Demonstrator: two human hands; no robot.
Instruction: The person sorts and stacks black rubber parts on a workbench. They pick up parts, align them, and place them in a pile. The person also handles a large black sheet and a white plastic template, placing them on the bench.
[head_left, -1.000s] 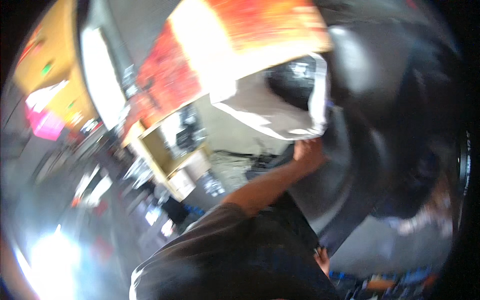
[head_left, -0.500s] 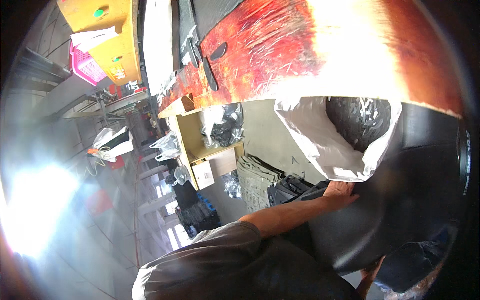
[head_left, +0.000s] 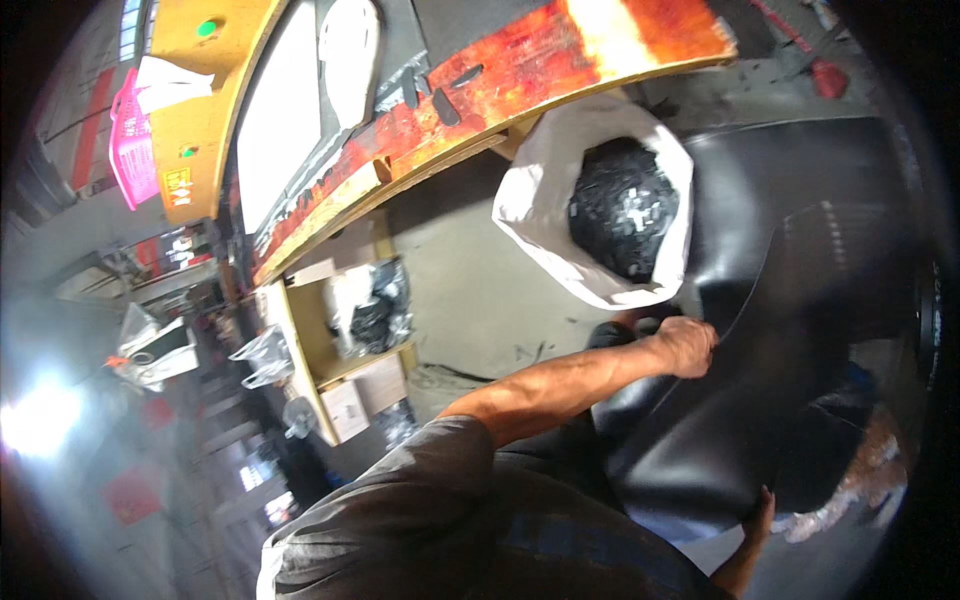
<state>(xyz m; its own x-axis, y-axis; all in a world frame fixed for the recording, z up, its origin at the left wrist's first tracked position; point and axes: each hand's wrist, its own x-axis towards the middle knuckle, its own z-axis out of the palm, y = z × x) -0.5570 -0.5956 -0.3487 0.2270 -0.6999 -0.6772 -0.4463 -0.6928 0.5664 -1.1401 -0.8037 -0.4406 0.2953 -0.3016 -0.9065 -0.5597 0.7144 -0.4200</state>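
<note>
A large sheet of smooth black leather-like material (head_left: 735, 420) hangs and spreads across the right side of the view. My left hand (head_left: 688, 347) is closed in a fist on a fold of this sheet, just below the white bag (head_left: 545, 240). Down at the lower right, my right hand (head_left: 762, 512) grips the sheet's bottom edge; its fingers are partly hidden behind the material. Many small black scraps (head_left: 625, 215) fill the bag, which stands with its mouth wide apart.
Above the bag runs a worktable edge with a red-orange top (head_left: 510, 55), holding several small black pieces. Left of it stand a wooden cabinet (head_left: 305, 320) with plastic bags, a yellow bench (head_left: 185, 75) and a pink basket (head_left: 130, 150). Clear plastic wrapping (head_left: 860, 480) lies at the lower right.
My left hand has gone from lying against the sheet to a closed grip on it. The view has shifted, showing more of the sheet and the bag's inside.
</note>
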